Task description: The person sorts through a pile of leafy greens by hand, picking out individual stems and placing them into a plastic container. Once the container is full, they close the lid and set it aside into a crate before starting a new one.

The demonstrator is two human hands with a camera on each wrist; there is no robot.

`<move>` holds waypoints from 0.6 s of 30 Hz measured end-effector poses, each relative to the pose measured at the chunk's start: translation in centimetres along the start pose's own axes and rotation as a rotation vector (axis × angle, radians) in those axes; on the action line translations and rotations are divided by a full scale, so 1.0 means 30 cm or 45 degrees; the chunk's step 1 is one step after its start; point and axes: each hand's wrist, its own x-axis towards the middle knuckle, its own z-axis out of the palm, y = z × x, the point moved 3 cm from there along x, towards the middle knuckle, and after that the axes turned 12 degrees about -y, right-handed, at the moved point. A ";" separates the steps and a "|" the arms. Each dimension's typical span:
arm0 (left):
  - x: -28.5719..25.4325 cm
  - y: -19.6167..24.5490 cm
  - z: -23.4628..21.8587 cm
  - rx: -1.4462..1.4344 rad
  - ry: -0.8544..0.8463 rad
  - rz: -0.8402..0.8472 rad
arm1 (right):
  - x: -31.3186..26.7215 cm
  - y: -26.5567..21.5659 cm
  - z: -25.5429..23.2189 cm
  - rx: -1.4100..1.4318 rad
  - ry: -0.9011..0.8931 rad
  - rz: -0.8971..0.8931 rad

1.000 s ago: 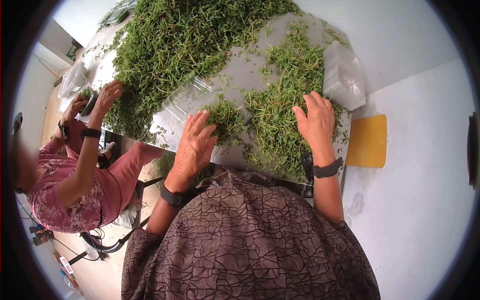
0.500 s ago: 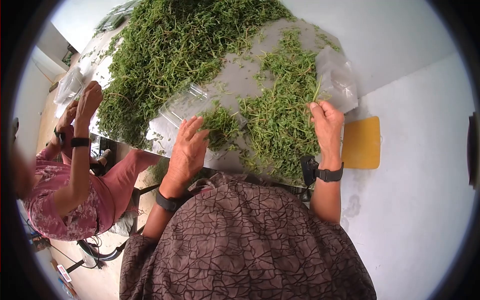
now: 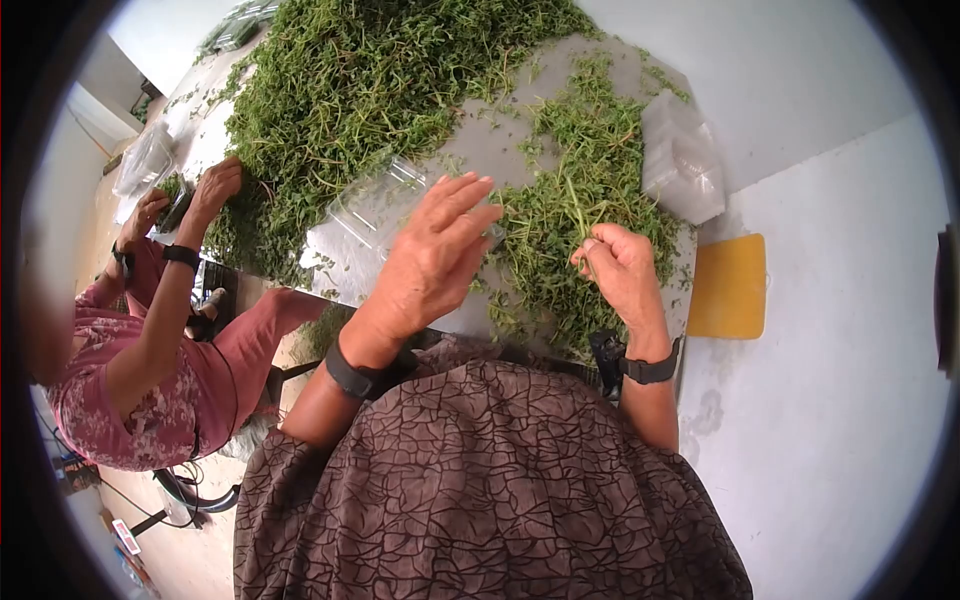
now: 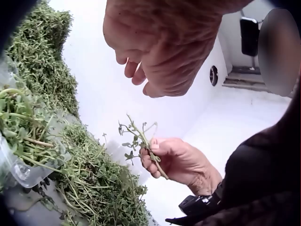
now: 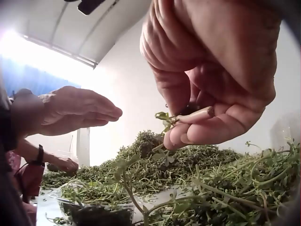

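Note:
In the head view my right hand (image 3: 625, 270) pinches a leafy green sprig (image 3: 576, 208) between thumb and fingers, over a loose heap of cut greens (image 3: 570, 130). The right wrist view shows the sprig's thick cut stem end (image 5: 197, 114) lying across the fingers. My left hand (image 3: 435, 260) hovers with fingers extended and nothing in them. Below and behind it sits a clear plastic box (image 3: 375, 200), partly hidden by that hand. Greens fill this box (image 5: 96, 213) in the right wrist view.
A large mound of greens (image 3: 340, 90) covers the table's far left. Stacked clear containers (image 3: 685, 160) stand at the right edge, near a yellow board (image 3: 728, 285). On the left another person (image 3: 150, 390) handles greens beside more clear containers (image 3: 148, 160).
My right hand went from spread fingers over the heap to pinching a sprig, then moved slightly left and down with it. My left hand rose from beside the box and shifted right.

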 end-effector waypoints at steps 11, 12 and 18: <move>0.029 0.032 0.195 0.196 -0.518 0.215 | -0.081 -0.036 0.116 -0.936 0.010 -0.492; 0.020 0.039 0.208 0.121 -0.541 0.229 | -0.083 -0.017 0.123 -0.931 -0.003 -0.498; 0.034 0.074 0.199 -0.130 -0.450 0.147 | -0.095 -0.001 0.106 -0.525 0.121 -0.404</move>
